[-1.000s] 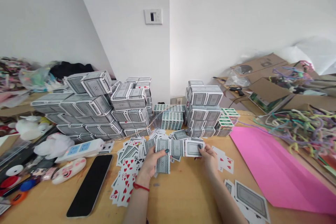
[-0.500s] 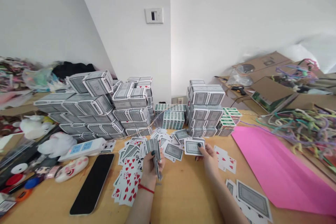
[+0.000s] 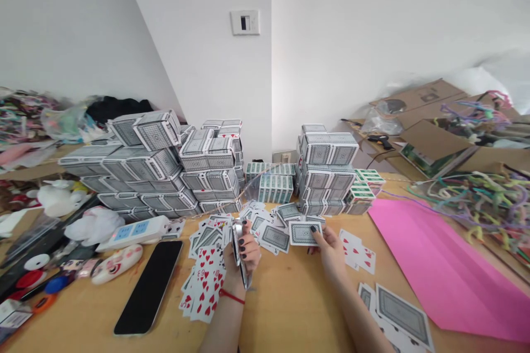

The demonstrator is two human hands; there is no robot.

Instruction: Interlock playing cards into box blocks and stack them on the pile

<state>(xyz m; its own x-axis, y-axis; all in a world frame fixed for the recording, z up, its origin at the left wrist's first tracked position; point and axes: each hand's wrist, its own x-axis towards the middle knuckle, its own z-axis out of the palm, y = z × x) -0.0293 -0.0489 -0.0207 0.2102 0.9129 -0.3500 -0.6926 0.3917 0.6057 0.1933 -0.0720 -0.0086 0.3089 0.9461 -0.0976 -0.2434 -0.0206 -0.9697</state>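
My left hand [image 3: 244, 253] is closed around a few playing cards [image 3: 237, 248], which stand nearly edge-on to me. In my right hand [image 3: 331, 245] a playing card [image 3: 301, 233] is pinched under the thumb, its grey patterned back facing up. Whether more cards lie under it I cannot tell. Beside my left wrist lie face-up heart cards [image 3: 202, 287], overlapping. Loose cards [image 3: 274, 237], some face up and some face down, are scattered between and behind the hands. Two heart cards [image 3: 358, 253] lie just right of my right hand.
Card-pack stacks [image 3: 144, 176] rise at the back left, with another stack [image 3: 329, 171] at the back right. Green-and-white boxes [image 3: 276, 188] stand between. A black phone [image 3: 149, 289], a power strip [image 3: 134, 231], pink paper [image 3: 439, 270] and pipe cleaners [image 3: 476, 198] surround the work area.
My left hand has turned its cards from backs facing me to nearly edge-on, and its fingers now wrap around them. My right hand keeps its card almost in place. The view has shifted slightly.
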